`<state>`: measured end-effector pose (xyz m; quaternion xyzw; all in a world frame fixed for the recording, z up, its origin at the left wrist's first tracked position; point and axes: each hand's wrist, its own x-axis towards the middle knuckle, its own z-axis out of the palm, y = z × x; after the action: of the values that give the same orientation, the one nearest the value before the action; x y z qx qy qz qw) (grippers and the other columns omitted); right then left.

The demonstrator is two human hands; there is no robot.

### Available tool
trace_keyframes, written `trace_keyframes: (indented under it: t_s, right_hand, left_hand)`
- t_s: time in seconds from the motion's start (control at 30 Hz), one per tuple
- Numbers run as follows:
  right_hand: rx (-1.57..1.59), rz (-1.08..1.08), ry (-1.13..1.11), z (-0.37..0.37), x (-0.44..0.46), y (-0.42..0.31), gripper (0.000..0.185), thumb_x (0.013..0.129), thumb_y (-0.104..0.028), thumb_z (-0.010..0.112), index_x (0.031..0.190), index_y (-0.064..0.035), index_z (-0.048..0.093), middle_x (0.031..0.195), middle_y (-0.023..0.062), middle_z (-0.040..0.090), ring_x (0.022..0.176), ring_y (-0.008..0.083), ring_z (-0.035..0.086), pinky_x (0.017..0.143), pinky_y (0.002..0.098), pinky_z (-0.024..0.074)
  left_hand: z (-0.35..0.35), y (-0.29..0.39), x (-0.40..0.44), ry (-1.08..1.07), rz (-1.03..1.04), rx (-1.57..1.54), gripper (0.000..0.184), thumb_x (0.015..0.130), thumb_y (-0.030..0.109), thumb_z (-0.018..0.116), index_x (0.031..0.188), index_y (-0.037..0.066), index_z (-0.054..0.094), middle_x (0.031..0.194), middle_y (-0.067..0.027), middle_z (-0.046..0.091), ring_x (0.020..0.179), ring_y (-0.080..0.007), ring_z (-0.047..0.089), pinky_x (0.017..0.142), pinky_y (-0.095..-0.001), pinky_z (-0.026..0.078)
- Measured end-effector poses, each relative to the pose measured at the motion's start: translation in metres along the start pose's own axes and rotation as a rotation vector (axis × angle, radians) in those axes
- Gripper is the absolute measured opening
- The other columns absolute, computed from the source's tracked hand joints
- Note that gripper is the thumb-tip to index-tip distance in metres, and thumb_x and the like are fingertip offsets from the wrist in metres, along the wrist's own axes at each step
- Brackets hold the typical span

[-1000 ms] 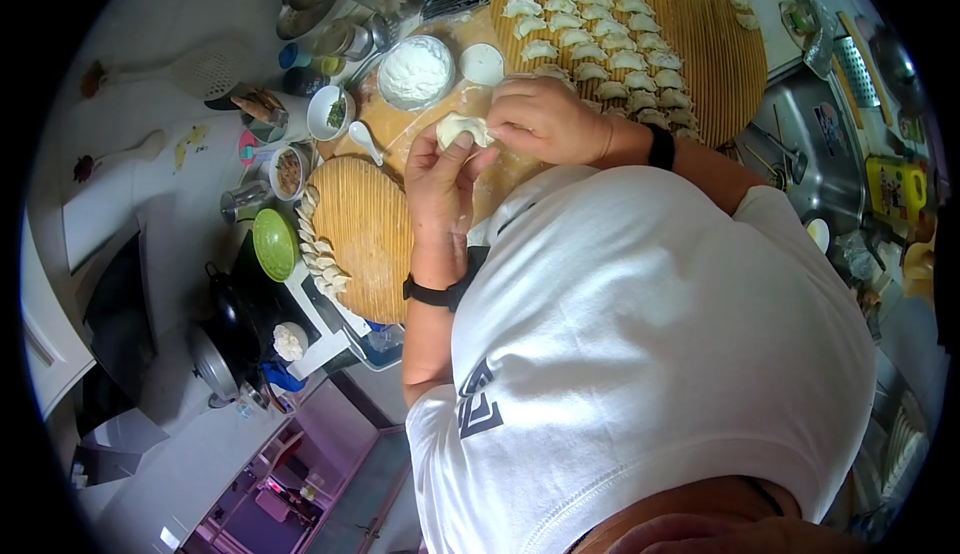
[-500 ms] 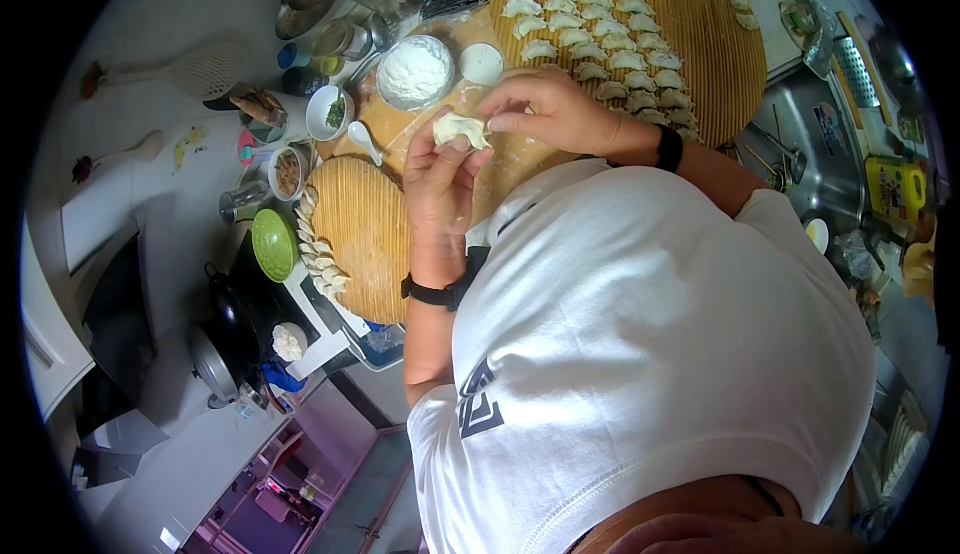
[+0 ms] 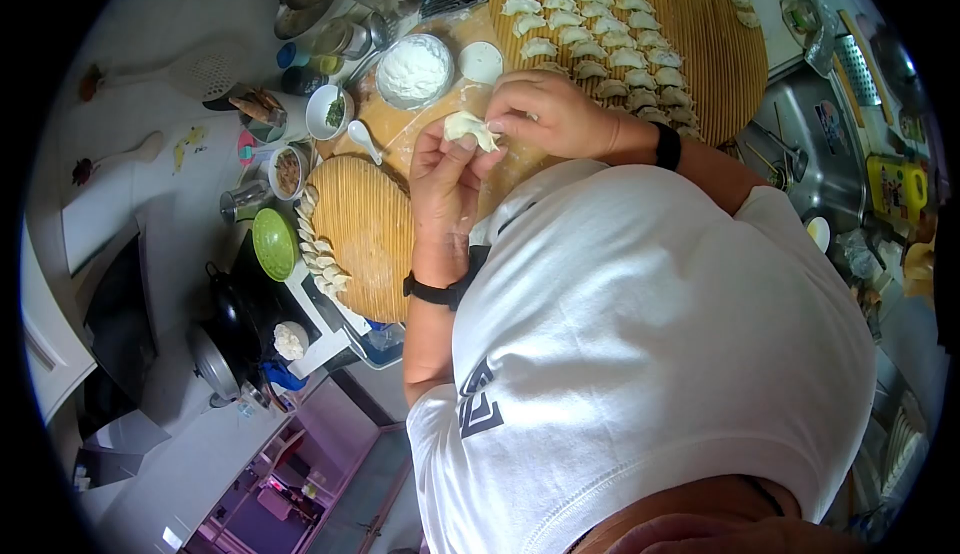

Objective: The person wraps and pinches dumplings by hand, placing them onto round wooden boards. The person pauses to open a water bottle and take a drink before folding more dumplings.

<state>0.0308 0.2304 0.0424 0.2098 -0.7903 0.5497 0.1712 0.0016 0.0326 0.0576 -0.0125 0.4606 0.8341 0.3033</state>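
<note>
A pale folded dumpling [image 3: 470, 131] rests in the fingers of my left hand [image 3: 440, 179], with the thumb pressed against its lower side. From the right, my right hand [image 3: 556, 117] pinches the dumpling's right end between thumb and fingertips. Below both hands lies a floured wooden board [image 3: 400, 136]. A bowl of white flour [image 3: 415, 71] and a small white disc-shaped item [image 3: 481, 63] are just beyond them. Close to my left wrist is a round slatted tray [image 3: 365, 244], with several finished dumplings [image 3: 322, 262] along its left edge.
A large round slatted tray [image 3: 715, 64] at the top bears rows of dumplings [image 3: 610, 29]. To the left stand a bowl of chopped greens [image 3: 330, 113], a white spoon [image 3: 364, 141], a bowl of filling [image 3: 288, 174] and a green bowl [image 3: 274, 244]. The sink [image 3: 825, 154] is at right.
The dumpling and both hands have shifted slightly to the right. My right fingers have curled in more closely at the dumpling's right end.
</note>
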Motion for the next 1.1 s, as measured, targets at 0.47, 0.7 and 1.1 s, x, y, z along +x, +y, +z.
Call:
trace_keyframes:
  t_s: [0.47, 0.7, 1.1]
  right_hand:
    - [0.130, 0.057, -0.026, -0.001, 0.005, 0.003, 0.020, 0.085, -0.004, 0.064, 0.105, -0.0029, 0.066, 0.089, 0.0075, 0.060, 0.082, 0.0191, 0.060, 0.073, 0.0304, 0.0477]
    - [0.131, 0.057, -0.055, -0.005, 0.005, -0.001, 0.021, 0.084, -0.005, 0.065, 0.105, -0.0034, 0.066, 0.090, 0.0079, 0.060, 0.082, 0.0195, 0.060, 0.072, 0.0302, 0.0477]
    - [-0.110, -0.135, -0.028, -0.008, 0.003, 0.002, 0.009, 0.084, -0.007, 0.066, 0.091, -0.0030, 0.064, 0.086, 0.0096, 0.061, 0.080, 0.0265, 0.060, 0.071, 0.0344, 0.0478]
  left_hand:
    - [0.002, 0.005, 0.002, -0.113, -0.098, -0.102, 0.029, 0.094, 0.003, 0.052, 0.122, -0.001, 0.051, 0.107, -0.0165, 0.062, 0.094, -0.0256, 0.066, 0.079, -0.0353, 0.060]
    - [-0.001, 0.001, 0.001, -0.075, -0.073, -0.021, 0.031, 0.094, 0.003, 0.054, 0.124, 0.000, 0.049, 0.110, -0.0144, 0.062, 0.092, -0.0244, 0.066, 0.077, -0.0339, 0.060]
    - [-0.001, -0.003, 0.000, -0.053, -0.077, 0.004, 0.024, 0.093, 0.006, 0.058, 0.116, 0.001, 0.054, 0.103, -0.0091, 0.063, 0.085, -0.0170, 0.066, 0.073, -0.0322, 0.061]
